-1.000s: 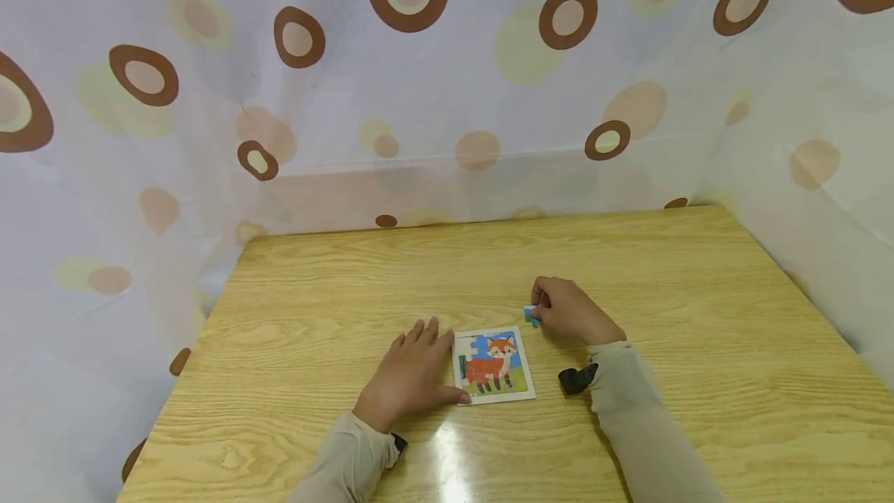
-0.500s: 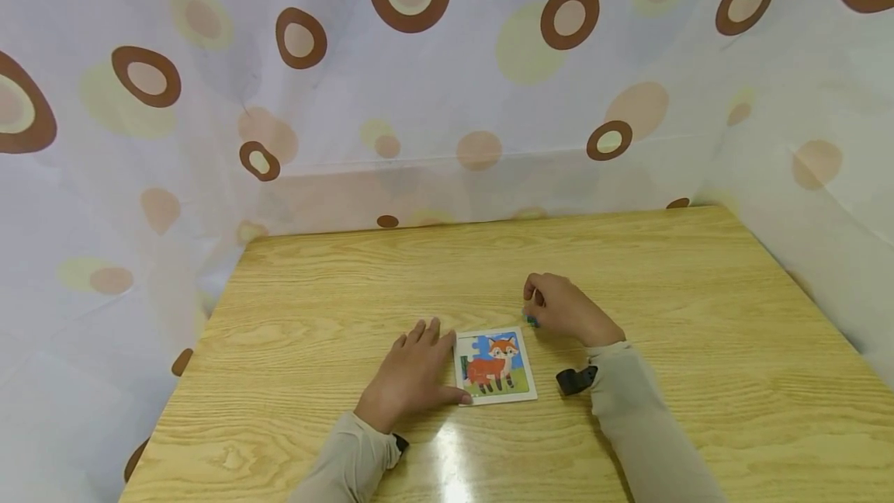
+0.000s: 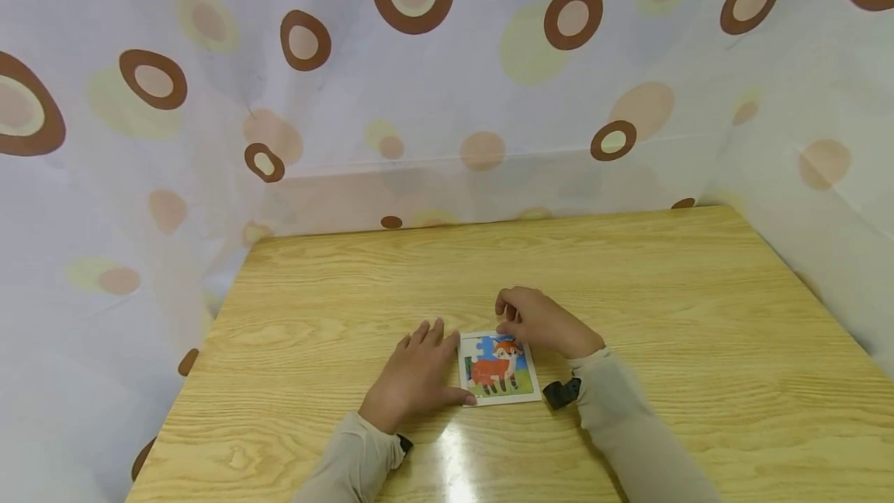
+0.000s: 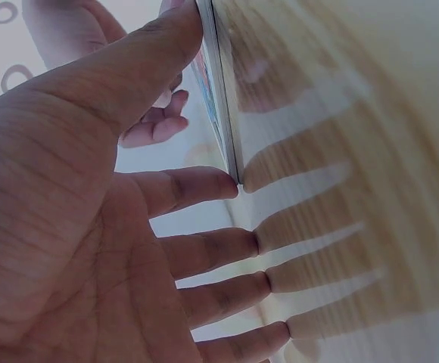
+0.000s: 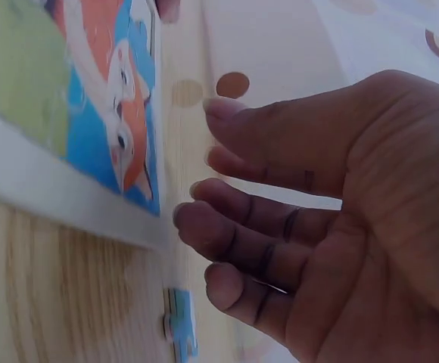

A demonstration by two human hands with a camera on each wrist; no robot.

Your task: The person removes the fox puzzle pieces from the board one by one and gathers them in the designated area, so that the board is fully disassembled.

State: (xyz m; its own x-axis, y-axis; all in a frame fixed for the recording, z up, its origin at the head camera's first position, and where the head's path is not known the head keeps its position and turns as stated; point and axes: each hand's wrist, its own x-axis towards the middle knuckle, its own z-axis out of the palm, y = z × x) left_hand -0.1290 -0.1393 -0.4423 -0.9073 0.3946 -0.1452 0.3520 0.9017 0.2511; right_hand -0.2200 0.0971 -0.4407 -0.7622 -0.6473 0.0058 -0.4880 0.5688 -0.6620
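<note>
- On my feed the right hand [image 3: 545, 323] is what has changed: half a second ago it was beyond the top right corner of the fox puzzle [image 3: 493, 372], a bit of blue showing at its fingers; now it is further left and nearer, over the puzzle's top edge
- I read its fingers as loosely bent with nothing between them; thumb and forefinger tips are close together, and I cannot tell from here whether they touch
- The loose piece [image 5: 182, 324] has dropped out of my head view, but the right wrist view gives it to me on the surface [image 3: 335, 278], near the puzzle's corner, with no finger visibly on it
- The left hand [image 3: 415, 380] has not left the puzzle's left side: fingers spread and straight, thumb over the lower left corner, forefinger tip at the upper left
- The bare patch [image 3: 470, 345] at the puzzle's upper left is as it was, so in my judgement the shift has brought the right hand closer without filling anything
</note>
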